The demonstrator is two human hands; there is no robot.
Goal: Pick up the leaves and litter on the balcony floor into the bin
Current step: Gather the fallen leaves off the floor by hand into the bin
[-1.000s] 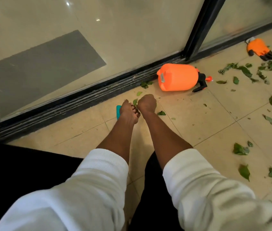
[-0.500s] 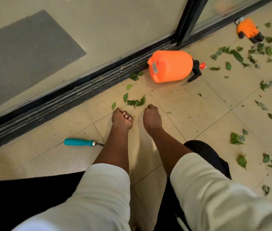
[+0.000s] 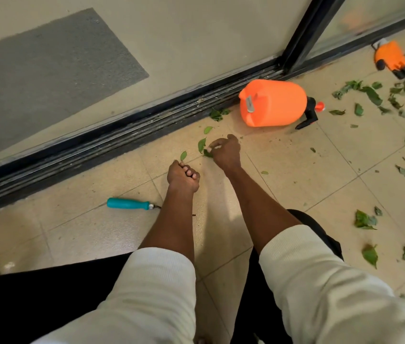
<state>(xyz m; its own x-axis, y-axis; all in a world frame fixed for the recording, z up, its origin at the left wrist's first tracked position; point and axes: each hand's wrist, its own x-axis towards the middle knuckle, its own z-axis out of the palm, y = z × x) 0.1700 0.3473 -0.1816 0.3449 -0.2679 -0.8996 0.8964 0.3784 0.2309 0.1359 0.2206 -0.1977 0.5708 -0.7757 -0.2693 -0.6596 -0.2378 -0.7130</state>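
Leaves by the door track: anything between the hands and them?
Nothing visible. The right hand already pinches a leaf; two more leaves lie bare on the tile beside it. The left hand is curled, apparently holding a leaf. No bin in view.

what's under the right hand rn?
Dark green leaves on the floor tile, pinched at the right hand fingertips. How many leaves lie beneath the palm is hidden. A lighter leaf lies just beside it.

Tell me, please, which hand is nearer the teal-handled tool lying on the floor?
Left. The left hand is beside the teal-handled tool; the right hand is farther off, at the leaves.
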